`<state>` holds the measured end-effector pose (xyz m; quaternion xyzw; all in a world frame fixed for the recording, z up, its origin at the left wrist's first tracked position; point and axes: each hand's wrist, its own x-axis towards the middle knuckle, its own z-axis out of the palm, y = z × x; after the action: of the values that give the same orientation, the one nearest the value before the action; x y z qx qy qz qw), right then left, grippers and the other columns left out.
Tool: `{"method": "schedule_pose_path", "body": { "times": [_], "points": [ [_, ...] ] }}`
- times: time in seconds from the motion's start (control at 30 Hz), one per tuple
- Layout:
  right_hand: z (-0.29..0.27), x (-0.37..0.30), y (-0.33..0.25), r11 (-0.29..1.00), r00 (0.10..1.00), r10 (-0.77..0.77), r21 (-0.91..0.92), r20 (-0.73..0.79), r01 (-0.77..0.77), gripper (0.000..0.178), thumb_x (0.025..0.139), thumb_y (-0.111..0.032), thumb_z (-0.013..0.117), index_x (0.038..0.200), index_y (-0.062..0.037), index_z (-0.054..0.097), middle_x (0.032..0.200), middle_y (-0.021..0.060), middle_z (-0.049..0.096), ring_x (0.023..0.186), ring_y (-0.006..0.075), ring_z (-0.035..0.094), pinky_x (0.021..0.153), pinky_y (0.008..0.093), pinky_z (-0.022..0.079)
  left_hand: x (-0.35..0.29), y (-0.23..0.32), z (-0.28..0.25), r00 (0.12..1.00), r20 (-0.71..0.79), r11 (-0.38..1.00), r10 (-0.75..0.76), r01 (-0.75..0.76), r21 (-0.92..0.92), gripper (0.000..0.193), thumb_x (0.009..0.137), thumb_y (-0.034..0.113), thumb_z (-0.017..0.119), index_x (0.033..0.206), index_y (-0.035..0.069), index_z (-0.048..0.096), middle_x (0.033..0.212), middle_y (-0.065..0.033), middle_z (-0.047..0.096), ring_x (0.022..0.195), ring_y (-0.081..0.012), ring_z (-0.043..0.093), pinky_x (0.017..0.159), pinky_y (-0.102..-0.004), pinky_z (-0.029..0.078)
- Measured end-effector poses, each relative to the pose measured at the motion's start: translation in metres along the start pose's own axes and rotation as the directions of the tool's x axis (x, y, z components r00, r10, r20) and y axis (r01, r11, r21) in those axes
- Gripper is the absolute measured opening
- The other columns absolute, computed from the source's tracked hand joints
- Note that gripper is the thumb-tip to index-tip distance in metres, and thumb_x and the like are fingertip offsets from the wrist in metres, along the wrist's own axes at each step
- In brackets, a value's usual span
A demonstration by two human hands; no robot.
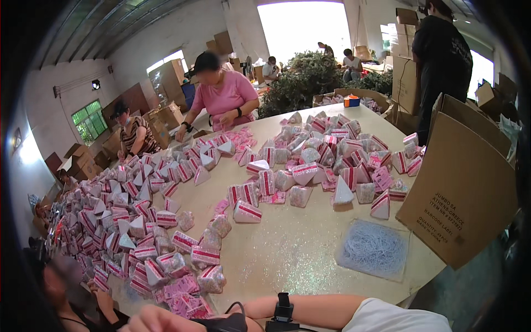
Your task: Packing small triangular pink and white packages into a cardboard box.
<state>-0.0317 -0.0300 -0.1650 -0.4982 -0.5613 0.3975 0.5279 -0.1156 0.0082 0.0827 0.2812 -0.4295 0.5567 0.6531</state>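
Note:
My left hand (157,319) is at the lower edge, blurred and partly cut off, beside a pile of pink cards (185,296). What its fingers hold, if anything, does not show. From the lower right my right forearm, with a black wrist strap (283,307), reaches leftward; my right hand (253,307) is partly behind a black object with a cable, its fingers hidden. Nearest to both hands are glittery wedge ornaments like cake slices, white with pink stripes, such as the ornament (205,256) and the frosted one (212,279).
A large heap of ornaments (138,221) covers the table's left; another (332,149) lies farther back. Pale thin strings (375,249) fill a shallow tray at right. A tall cardboard box (459,182) stands at the right edge. Several people work around, one in pink (227,91) across the table.

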Motion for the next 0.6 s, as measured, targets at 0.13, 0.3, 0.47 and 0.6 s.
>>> {"method": "schedule_pose_path", "body": {
  "times": [0.13, 0.3, 0.47, 0.6],
  "points": [
    [-0.01, 0.002, 0.031, 0.988, 0.997, 0.009, -0.155, 0.082, 0.004, 0.032, 0.09, -0.018, 0.049, 0.117, -0.0017, 0.056, 0.112, 0.0065, 0.06, 0.101, 0.0159, 0.056, 0.088, 0.0292, 0.044, -0.016, -0.008, -0.008, 0.986, 0.116, 0.992, -0.123, 0.122, 0.013, 0.023, 0.091, 0.023, 0.046, 0.07, 0.016, 0.051, 0.064, 0.0038, 0.048, 0.058, -0.0108, 0.046, 0.073, -0.0341, 0.037],
    [-0.034, -0.015, -0.042, 0.882, 0.981, 0.137, 0.434, 0.14, -0.185, 0.034, 0.09, -0.016, 0.052, 0.118, 0.002, 0.054, 0.107, 0.0086, 0.061, 0.099, 0.0152, 0.054, 0.089, 0.0279, 0.041, -0.016, -0.024, -0.034, 0.909, 0.329, 0.961, -0.255, 0.2, 0.192, 0.03, 0.093, 0.026, 0.046, 0.068, 0.008, 0.05, 0.061, -0.0013, 0.045, 0.057, -0.0157, 0.045, 0.068, -0.0344, 0.039],
    [-0.072, -0.034, -0.091, 0.954, 0.931, 0.294, 0.135, -0.218, -0.269, 0.035, 0.09, -0.024, 0.05, 0.114, 0.0002, 0.058, 0.104, 0.0072, 0.063, 0.094, 0.0158, 0.058, 0.082, 0.0292, 0.047, -0.012, -0.047, -0.062, 0.863, 0.341, 0.912, -0.371, 0.27, 0.309, 0.025, 0.092, 0.021, 0.042, 0.072, 0.007, 0.043, 0.061, -0.0049, 0.041, 0.056, -0.0157, 0.043, 0.068, -0.0335, 0.037],
    [-0.115, -0.059, -0.101, 0.932, 0.804, 0.361, 0.151, -0.473, -0.33, 0.034, 0.09, -0.025, 0.05, 0.111, -0.0005, 0.06, 0.101, 0.0094, 0.064, 0.091, 0.0188, 0.059, 0.081, 0.0319, 0.047, -0.016, -0.063, -0.065, 0.878, 0.233, 0.844, -0.418, 0.28, 0.457, 0.029, 0.094, 0.027, 0.042, 0.073, 0.007, 0.046, 0.054, -0.0034, 0.043, 0.046, -0.0137, 0.042, 0.06, -0.0325, 0.036]
  ]
}}
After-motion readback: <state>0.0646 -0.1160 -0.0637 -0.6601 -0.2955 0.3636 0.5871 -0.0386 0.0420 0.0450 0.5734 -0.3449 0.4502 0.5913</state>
